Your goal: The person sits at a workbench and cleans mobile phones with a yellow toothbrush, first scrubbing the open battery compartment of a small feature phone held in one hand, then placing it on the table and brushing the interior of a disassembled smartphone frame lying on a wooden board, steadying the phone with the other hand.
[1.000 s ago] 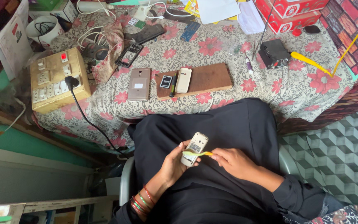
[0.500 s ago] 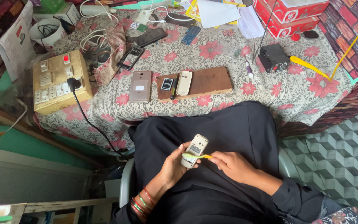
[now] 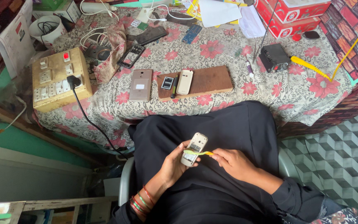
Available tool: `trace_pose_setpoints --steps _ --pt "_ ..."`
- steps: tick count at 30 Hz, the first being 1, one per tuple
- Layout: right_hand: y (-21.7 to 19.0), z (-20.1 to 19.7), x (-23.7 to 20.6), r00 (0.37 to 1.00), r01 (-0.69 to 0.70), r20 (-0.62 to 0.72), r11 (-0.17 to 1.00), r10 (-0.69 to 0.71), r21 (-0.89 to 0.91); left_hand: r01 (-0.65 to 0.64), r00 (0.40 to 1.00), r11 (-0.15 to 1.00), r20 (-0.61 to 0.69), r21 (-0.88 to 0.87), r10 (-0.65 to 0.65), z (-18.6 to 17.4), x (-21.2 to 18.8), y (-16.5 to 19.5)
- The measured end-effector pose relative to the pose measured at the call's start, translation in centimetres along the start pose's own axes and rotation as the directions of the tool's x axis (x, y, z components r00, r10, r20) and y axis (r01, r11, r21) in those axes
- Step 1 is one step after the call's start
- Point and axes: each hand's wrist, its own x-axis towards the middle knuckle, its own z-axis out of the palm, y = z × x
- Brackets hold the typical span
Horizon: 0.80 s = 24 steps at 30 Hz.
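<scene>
My left hand [image 3: 174, 164] grips a small white keypad phone [image 3: 194, 148] with its back cover off, held over my black-clothed lap. In my right hand [image 3: 233, 163] is a thin yellow pry tool [image 3: 199, 152], its tip laid across the phone's open back. On the table ahead lies a brown wooden board [image 3: 206, 80] with a cream phone back cover [image 3: 185, 81] and a small battery [image 3: 167, 83] on it. A beige smartphone [image 3: 141, 85] lies left of the board.
A floral cloth [image 3: 224, 49] covers the table. A wooden switchboard [image 3: 59, 79] with a black plug and cable sits at the left. A black box [image 3: 273, 57], a yellow-handled tool [image 3: 309, 66], red boxes [image 3: 295, 10], cables and phone parts lie further back.
The phone and pry tool stay in my hands over my lap; the tool's tip has shifted slightly across the phone's open back. The camera view has tilted a little.
</scene>
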Motion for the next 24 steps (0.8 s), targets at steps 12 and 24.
trace_pose_setpoints --steps 12,24 --pt "0.43 -0.03 0.13 0.998 -0.04 0.053 0.999 0.042 -0.032 0.008 1.0 1.0 0.003 0.007 -0.008 -0.08 0.0 -0.01" --pt "0.28 -0.31 0.3 0.997 -0.037 0.07 0.995 0.044 -0.088 0.041 0.999 0.999 -0.014 0.019 -0.041 -0.19 -0.01 -0.25"
